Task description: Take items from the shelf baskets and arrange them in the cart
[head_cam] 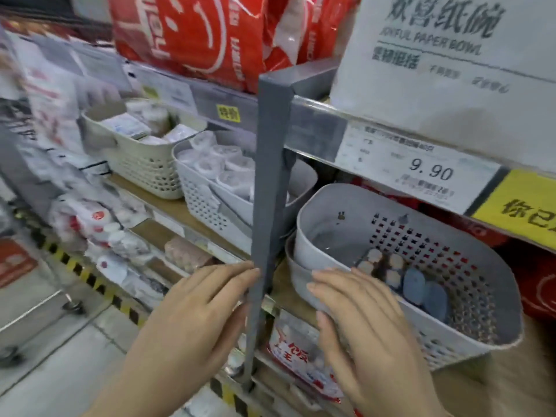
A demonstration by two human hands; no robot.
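A grey perforated basket point(469, 326) sits tilted on the wooden shelf at the right, holding a few small round items point(421, 287), cream and blue. My right hand point(361, 323) lies with straight fingers against the basket's near left rim. My left hand point(198, 305) is held flat, its fingertips touching the grey upright post point(270, 182) of the shelf. Neither hand holds anything. Further left on the same shelf stand a white basket point(204, 203) of wrapped white rolls and a cream basket point(144, 167) of white packets.
Red bags point(195, 40) and a white paper-bowl box point(445, 70) fill the shelf above. A 9.90 price tag point(421, 170) hangs on the shelf rail. Lower shelves hold packaged goods. A metal cart frame with casters point(72, 305) shows at lower left on the grey floor.
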